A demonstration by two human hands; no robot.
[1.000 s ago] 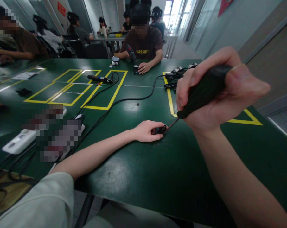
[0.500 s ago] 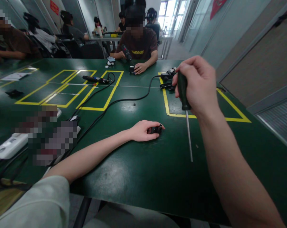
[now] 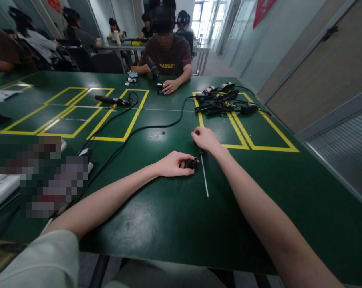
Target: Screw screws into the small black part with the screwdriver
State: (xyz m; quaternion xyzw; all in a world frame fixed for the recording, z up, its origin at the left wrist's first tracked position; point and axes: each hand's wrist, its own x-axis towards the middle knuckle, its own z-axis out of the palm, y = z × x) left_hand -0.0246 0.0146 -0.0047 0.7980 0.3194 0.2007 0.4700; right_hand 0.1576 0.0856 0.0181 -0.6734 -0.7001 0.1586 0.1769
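My left hand (image 3: 175,164) rests on the green table and grips a small black part (image 3: 193,163) between thumb and fingers; a round, hollow post stands up from it. What kind of part it is I cannot make out. Just right of it, my right hand (image 3: 207,140) is closed over the dark handle of a screwdriver (image 3: 204,177). Its thin metal shaft points toward me, low over the table or on it, with the tip apart from the black part. Most of the handle is hidden under my fingers.
Black cabled devices (image 3: 221,100) lie piled in a yellow-taped area at the back right. A black cable (image 3: 157,126) crosses the table. A dark pen-shaped tool (image 3: 112,100) lies farther left. White power strips (image 3: 4,192) sit at left. Opposite, a person holds a power driver (image 3: 152,66).
My right hand has come down and left with the screwdriver, from raised in the air to beside my left hand. My left hand keeps its hold. The view has turned slightly right.
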